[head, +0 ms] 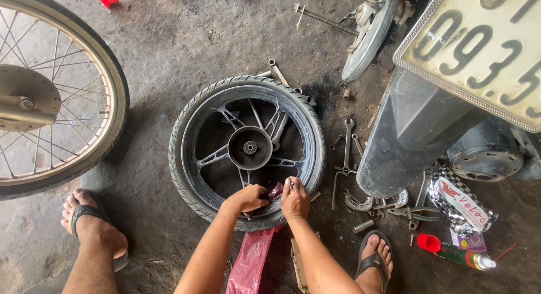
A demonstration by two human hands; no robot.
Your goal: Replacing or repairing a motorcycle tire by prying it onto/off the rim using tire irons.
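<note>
Lying flat on the concrete floor point(169, 40), a motorcycle wheel point(248, 150) with its tyre on is found at the centre of the view, its hub point(249, 147) and axle hole facing straight up; being round, it has no long axis of its own.

Listed from left to right:

- Spoked wheel point(53, 94), cut by the left edge, well apart from the motorcycle wheel.
- Foot in a black sandal point(93, 229), lower left.
- Left hand point(247, 199), laid on the near rim of the motorcycle wheel, fingers curled shut on something dark; what is gripped cannot be made out.
- Dark red piece point(276, 190), between the two hands at the rim.
- Red plastic bag point(251, 263), on the floor between the forearms, touching the near edge of the tyre.
- Right hand point(295, 201), just beside the left, fingertips pinched together on a small metal part point(291, 183) at the rim.
- Spanners point(345, 159), scattered just right of the tyre, mostly pointing away from the viewer.
- Pliers point(414, 213), further right, lying crosswise.
- Second sandalled foot point(375, 260), lower right.
- Motorcycle rear end point(417, 125), upper right, with its plate point(484, 52).
- Chequered packet point(459, 201), and below it a spray can with a red cap point(456, 253), lying on its side, cap to the left.
</note>
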